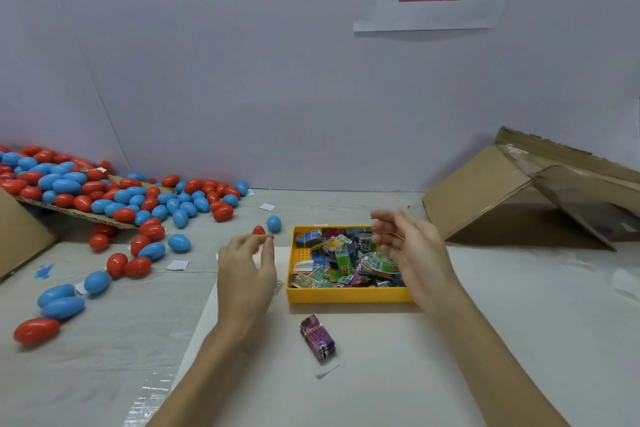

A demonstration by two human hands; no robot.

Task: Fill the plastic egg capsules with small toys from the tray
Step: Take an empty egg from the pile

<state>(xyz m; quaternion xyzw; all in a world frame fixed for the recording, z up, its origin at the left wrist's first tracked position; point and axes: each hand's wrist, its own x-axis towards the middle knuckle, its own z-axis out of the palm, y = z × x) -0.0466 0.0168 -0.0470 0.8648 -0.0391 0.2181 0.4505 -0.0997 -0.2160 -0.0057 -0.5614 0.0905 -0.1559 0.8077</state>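
The left hand [246, 274] hangs with loosely bent fingers and an empty grip; the right hand [412, 253] is spread and blurred, holding nothing, above the yellow plastic tray [346, 295] of glossy folded toy packets [346, 260]. Nearer the person lies one purple packet [318, 338] on the bench [519, 305]. Further left, smooth red and blue egg capsules [114, 198] lie scattered over cardboard [69, 211].

The right hand [412, 250] is motion-blurred, so I cannot tell whether its fingers grip anything, and it hides the right wall of the yellow tray [346, 295]. Beyond the left hand [247, 270], a red egg [258, 230] shows only its tip. Far left, the egg pile [69, 184] runs off frame.
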